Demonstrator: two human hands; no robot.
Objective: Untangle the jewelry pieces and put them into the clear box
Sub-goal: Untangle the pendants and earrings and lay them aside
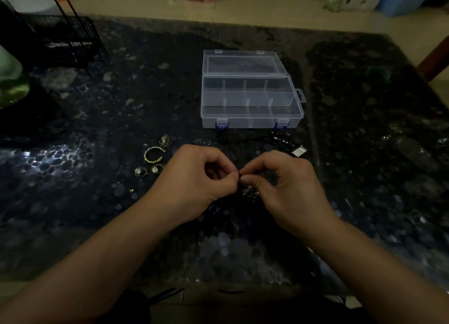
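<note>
My left hand and my right hand meet fingertip to fingertip above the dark table, both pinching a tangled jewelry piece whose silvery part hangs just below my right thumb. The clear box stands open behind my hands, lid laid back, its divided compartments showing no jewelry. A gold bangle, two round earrings and a small gold piece lie left of my left hand. A beaded dark cord with a silver tag lies in front of the box.
The table is dark speckled stone with glare patches. A black wire rack stands at the back left, and a green object sits at the left edge. Stools and bins stand on the floor beyond.
</note>
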